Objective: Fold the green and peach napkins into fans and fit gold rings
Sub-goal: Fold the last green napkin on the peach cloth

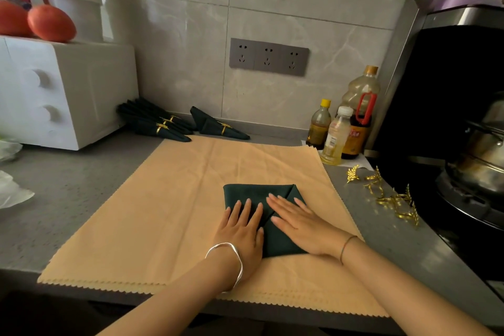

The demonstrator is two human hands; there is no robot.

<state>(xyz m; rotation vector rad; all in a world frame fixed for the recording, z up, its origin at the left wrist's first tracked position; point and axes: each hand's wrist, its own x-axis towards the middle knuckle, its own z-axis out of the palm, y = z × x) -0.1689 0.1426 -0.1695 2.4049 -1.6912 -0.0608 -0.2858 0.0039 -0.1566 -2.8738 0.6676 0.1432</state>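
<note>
A dark green napkin (255,194), folded into a pointed shape, lies on the stack of spread peach napkins (169,199) on the grey counter. My left hand (241,229) and my right hand (297,219) rest flat on it, fingers extended, pressing its folds. Several gold leaf-shaped rings (387,194) lie loose on the counter to the right. At the back, finished green napkins with gold rings lie in a pile (158,124), and one more ringed green napkin (218,125) lies beside it.
A white appliance (62,93) with orange fruit on top stands at the left. Oil and sauce bottles (343,128) stand at the back right, beside a black stove (463,172) with a steel pot. The counter's front edge runs just below the peach stack.
</note>
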